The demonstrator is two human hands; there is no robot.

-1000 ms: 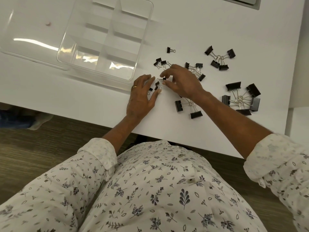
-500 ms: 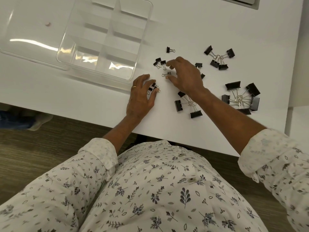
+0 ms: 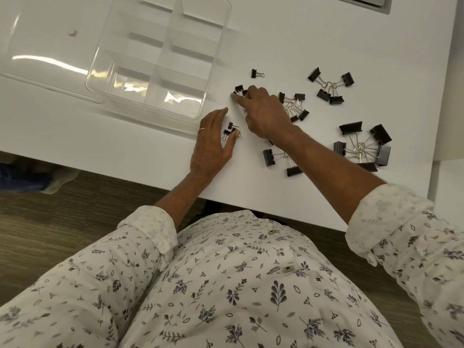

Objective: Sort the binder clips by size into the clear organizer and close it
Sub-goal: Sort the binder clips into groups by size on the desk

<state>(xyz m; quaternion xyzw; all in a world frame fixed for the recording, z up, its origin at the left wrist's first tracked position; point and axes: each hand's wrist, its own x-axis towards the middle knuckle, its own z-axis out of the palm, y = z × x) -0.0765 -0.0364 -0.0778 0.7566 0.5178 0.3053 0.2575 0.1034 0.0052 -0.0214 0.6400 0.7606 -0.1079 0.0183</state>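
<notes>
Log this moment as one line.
left hand: open, beside near small clips | right hand: index finger on far small clips | organizer: open, no clips inside | larger clips: on table

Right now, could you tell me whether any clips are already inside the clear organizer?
No, the organizer's compartments hold nothing, and the clips all lie loose on the white table.

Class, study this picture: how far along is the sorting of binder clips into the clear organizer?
Done: the organizer lies open, lid beside it, no clips visible inside. In hand: the right hand reaches the tiny clips; the left hand rests beside a small pile. Left: every clip, including the large clips, must go into compartments, then the lid closed.
</notes>
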